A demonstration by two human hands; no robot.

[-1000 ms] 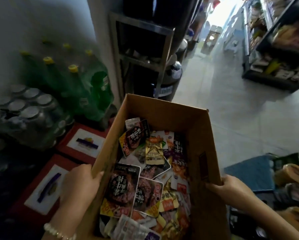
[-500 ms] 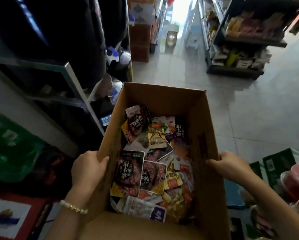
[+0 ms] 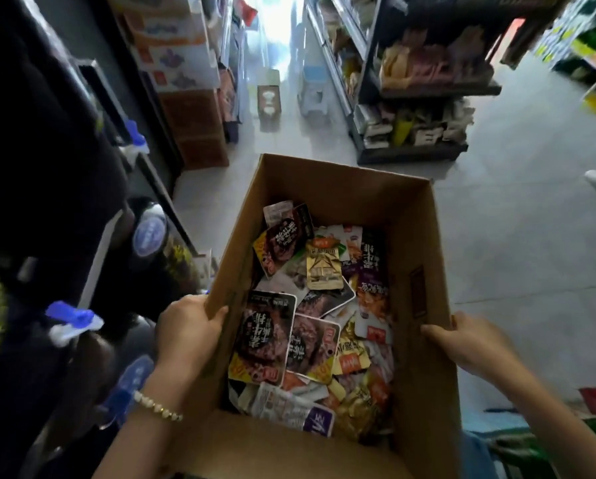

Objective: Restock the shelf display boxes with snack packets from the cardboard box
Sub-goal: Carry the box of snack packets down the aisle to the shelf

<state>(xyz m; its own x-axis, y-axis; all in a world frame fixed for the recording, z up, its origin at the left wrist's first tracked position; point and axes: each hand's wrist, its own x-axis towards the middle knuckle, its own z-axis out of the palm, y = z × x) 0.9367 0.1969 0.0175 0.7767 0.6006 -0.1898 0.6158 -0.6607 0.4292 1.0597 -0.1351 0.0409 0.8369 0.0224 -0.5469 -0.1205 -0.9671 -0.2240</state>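
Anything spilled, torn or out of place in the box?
Nothing stands out. The snack packets lie jumbled inside the cardboard box, none over its rim; its visible walls look intact. Left hand and right hand grip opposite side walls.

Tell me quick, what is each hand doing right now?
Left hand: grips left wall of the brown cardboard box.
Right hand: grips its right wall.

Open brown cardboard box (image 3: 341, 188), side walls gripped under both hands' fingers (image 3: 217, 311); colourful snack packets (image 3: 310, 344) lie jumbled between the fingers.
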